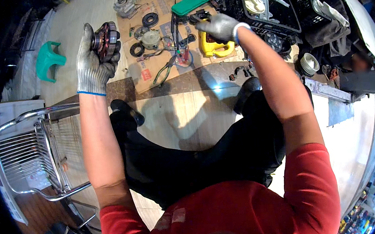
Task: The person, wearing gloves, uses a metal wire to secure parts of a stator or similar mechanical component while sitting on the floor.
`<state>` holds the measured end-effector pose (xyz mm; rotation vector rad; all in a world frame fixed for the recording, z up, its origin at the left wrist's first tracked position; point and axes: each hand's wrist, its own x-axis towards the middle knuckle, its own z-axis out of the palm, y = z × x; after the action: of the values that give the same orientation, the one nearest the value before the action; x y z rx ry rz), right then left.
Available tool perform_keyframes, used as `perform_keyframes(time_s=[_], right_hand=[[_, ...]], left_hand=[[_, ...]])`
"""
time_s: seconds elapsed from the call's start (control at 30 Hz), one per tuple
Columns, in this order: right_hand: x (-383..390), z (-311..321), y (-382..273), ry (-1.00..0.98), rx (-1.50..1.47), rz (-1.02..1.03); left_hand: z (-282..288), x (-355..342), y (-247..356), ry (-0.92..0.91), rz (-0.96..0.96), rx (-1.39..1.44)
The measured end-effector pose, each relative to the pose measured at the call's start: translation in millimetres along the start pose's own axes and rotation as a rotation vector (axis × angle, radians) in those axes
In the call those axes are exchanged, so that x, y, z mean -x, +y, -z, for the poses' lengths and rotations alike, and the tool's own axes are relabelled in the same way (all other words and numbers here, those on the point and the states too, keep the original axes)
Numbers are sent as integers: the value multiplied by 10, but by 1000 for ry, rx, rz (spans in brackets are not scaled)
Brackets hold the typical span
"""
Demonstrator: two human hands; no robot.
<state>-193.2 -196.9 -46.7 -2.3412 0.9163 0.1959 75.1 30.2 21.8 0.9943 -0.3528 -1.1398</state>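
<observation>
My left hand, in a grey-white knit glove with a blue cuff edge, is raised and wrapped round a rotor. This is a dark, round metal part with coppery tones and a shaft end by the thumb. Farther right, my gloved right hand reaches over the cardboard with its fingers bent together. What its fingertips hold, if anything, I cannot make out. Just below that hand lies a yellow power tool with a looped handle. A green flat case lies beyond it.
On the cardboard sheet lie a metal housing, a black ring, a round grey part and pliers. Black crates stand at the right. At the left are a green stool and a chrome rack-like chair.
</observation>
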Motion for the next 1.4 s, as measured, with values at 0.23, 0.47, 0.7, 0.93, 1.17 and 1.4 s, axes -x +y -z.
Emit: perform_keyframes(time_s=[0.23, 0.47, 0.7, 0.93, 1.17, 1.4], right_hand=[[-309, -1697, 1639, -171, 239, -522], [-768, -2420, 1362, -233, 123, -554], [-1002, -2661, 993, -58, -61, -662], [-1081, -2515, 603, -20, -172, -689], [-1010, -2187, 965, 329, 36, -760], [-454, -2005, 1676, 286, 163, -957]], left_hand=[[216, -185, -35, -268, 13, 151], [59, -286, -202, -300, -104, 167], [124, -272, -278, -319, -65, -107], [143, -236, -305, -142, -110, -109], [61, -203, -291, -143, -112, -152], [-54, -249, -346, -185, -106, -199]])
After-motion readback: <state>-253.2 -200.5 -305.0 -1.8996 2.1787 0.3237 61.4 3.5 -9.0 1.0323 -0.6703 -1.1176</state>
